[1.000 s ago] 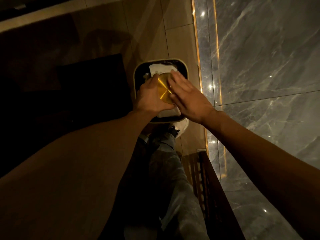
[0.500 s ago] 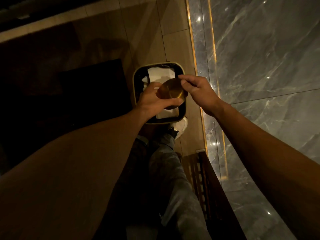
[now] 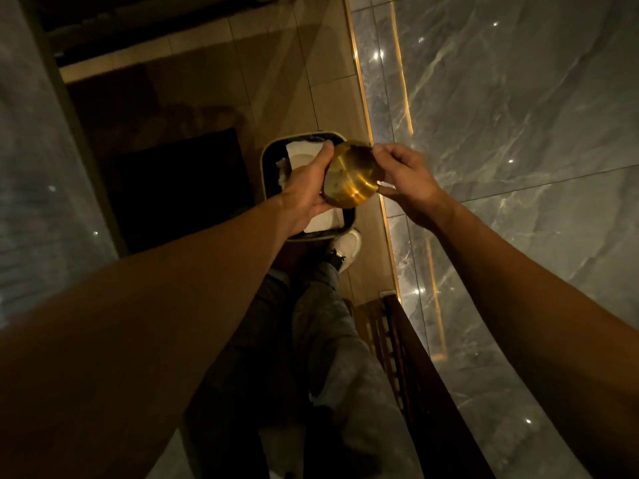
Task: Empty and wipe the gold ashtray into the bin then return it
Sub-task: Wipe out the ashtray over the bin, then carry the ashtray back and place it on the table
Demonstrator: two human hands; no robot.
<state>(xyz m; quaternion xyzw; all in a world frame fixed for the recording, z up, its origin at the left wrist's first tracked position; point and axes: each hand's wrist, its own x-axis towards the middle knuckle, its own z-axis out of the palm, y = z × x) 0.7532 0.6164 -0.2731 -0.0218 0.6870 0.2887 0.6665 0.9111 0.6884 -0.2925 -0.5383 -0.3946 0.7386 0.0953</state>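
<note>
The round gold ashtray (image 3: 352, 178) is held tilted on its side over the bin (image 3: 265, 167), its underside facing me. My left hand (image 3: 306, 188) grips its left edge, thumb on top. My right hand (image 3: 404, 181) pinches its right edge between fingers and thumb. The bin is a dark square one with a pale rim, standing on the floor below the hands. White tissue paper (image 3: 304, 153) lies inside it. The inside of the ashtray is hidden from me.
A grey marble wall (image 3: 501, 133) with a lit gold strip (image 3: 363, 98) runs along the right. A dark mat (image 3: 179, 188) lies left of the bin. My leg and white shoe (image 3: 347, 247) stand just behind the bin, beside a dark wooden rack (image 3: 408, 357).
My right hand lifted its flat palm off the ashtray's base and took hold of the right edge. The ashtray rose and shifted right over the bin.
</note>
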